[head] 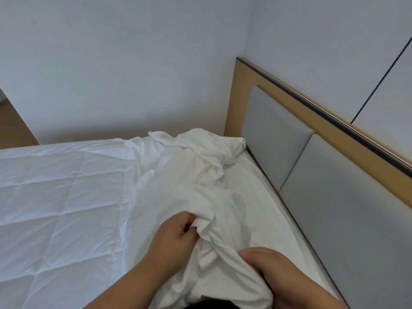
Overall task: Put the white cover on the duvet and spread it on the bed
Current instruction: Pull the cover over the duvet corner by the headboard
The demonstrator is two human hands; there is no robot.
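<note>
Both our hands clutch the crumpled white cover point(200, 175): left grip point(176, 235) pinching a fold, right grip point(265, 266) grasping bunched cloth beside the quilted duvet point(62, 197) near the headboard point(334, 175).

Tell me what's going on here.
A person is working at a bed. Both hands grip the bunched white cover: the left hand pinches a fold, the right hand holds the fabric nearer the body. The quilted duvet lies flat on the bed, still uncovered. The cover trails toward the headboard.
</note>
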